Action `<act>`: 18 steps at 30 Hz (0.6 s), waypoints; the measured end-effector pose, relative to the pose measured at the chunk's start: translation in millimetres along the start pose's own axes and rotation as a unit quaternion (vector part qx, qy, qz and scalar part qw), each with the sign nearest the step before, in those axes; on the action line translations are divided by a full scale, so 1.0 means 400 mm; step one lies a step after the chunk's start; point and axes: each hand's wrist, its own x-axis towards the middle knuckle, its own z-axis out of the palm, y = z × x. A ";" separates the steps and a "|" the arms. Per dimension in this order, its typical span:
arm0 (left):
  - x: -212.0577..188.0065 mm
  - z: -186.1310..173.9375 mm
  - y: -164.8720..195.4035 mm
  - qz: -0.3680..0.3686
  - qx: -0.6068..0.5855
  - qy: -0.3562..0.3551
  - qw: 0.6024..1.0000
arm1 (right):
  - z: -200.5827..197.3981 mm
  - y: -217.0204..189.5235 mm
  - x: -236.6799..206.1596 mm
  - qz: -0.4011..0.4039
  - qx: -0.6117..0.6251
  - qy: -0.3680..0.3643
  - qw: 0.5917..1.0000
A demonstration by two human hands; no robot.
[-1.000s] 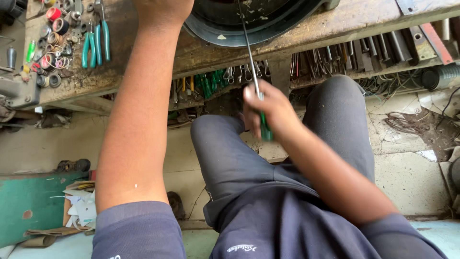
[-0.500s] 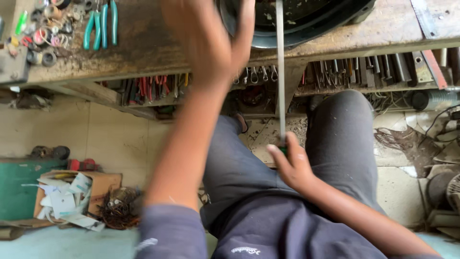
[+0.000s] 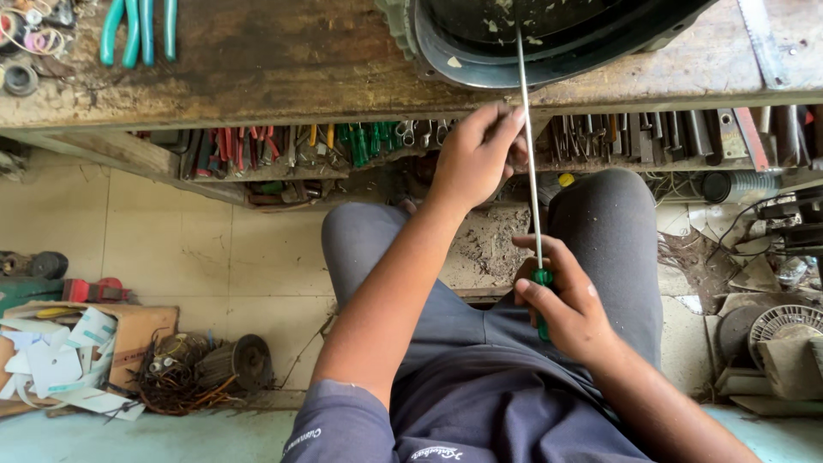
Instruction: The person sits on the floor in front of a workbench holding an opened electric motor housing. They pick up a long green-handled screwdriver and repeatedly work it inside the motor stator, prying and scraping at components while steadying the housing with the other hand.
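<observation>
My right hand (image 3: 561, 300) was closed around the green handle of a long screwdriver (image 3: 530, 163), fingers curled over the grip just above my right thigh. The thin steel shaft ran almost straight up toward twelve o'clock, and its tip sat inside the dark round metal housing (image 3: 480, 64) that overhung the front edge of the wooden counter (image 3: 274, 69). My left hand (image 3: 476, 159) was at about eleven o'clock from the right one, just under the counter's edge, with the fingertips pinched lightly against the shaft partway up; I think thumb and forefinger touched the steel, though the angle made that hard to be sure of. I was sitting, grey trousers (image 3: 600, 223) spread, the screwdriver standing between my knees.

At ten o'clock on the counter lay teal-handled pliers (image 3: 137, 30), and beside them a heap of small rings and washers (image 3: 26, 43). Beneath the counter a rack of tools (image 3: 283, 146) hung in a row, red, yellow and green handles among them. Down at eight o'clock, on the tiled floor, sat a cardboard box of papers (image 3: 69, 351) with a wire coil (image 3: 184, 373) next to it.
</observation>
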 end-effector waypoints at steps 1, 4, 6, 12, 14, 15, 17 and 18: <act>0.008 0.000 -0.004 -0.008 -0.002 0.002 1.000 | 0.000 -0.019 0.004 0.010 0.012 -0.007 1.000; 0.028 -0.003 -0.017 0.009 0.044 0.005 0.999 | 0.014 -0.058 0.010 0.041 -0.048 -0.013 0.998; 0.038 -0.008 -0.022 0.009 0.004 0.008 1.000 | 0.026 -0.069 0.010 -0.012 -0.082 -0.022 0.996; 0.048 -0.013 -0.028 -0.013 -0.130 0.016 0.991 | 0.036 -0.069 -0.011 -0.170 -0.042 -0.112 0.978; 0.047 -0.008 -0.023 -0.042 -0.194 0.016 0.980 | 0.025 -0.074 -0.010 -0.265 -0.143 -0.156 0.941; 0.046 -0.006 -0.018 -0.058 -0.213 0.021 0.975 | 0.020 -0.078 -0.007 -0.321 -0.189 -0.138 0.918; 0.044 0.001 -0.003 -0.078 -0.235 0.031 0.968 | 0.008 -0.089 0.001 -0.423 -0.277 -0.099 0.857; 0.040 0.004 0.006 -0.082 -0.239 0.037 0.967 | 0.003 -0.095 0.004 -0.423 -0.283 -0.100 0.855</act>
